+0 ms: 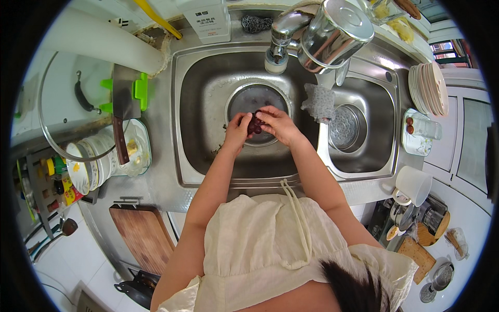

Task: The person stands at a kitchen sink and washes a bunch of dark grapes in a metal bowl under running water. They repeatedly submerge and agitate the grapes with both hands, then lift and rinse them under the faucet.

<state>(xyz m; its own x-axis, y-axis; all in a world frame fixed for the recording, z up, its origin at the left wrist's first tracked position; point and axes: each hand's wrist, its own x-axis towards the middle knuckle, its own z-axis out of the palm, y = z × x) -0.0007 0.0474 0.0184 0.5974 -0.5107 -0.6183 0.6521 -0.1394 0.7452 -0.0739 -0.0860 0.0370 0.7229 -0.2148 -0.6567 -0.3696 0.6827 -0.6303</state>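
Note:
A small bunch of dark red grapes [255, 125] is between my hands, low over the sink. My left hand [237, 132] grips it from the left side. From the right, my right hand [278, 123] has thumb and fingertips closed on grapes of the same bunch. Beneath them a round metal bowl [243, 95] stands in the large sink basin [202, 113], with a few dark grapes inside, partly hidden by my hands. Bits of green stem [216, 150] show at the outer side of my left wrist.
A chrome faucet [277, 43] with a metal cylinder [331, 35] overhangs the back. A grey mesh cloth [319, 102] drapes over the divider beside the small basin [362, 156]. Left are a cleaver [125, 93] and stacked bowls [91, 165]; right, stacked plates [429, 89] and a white mug [415, 185].

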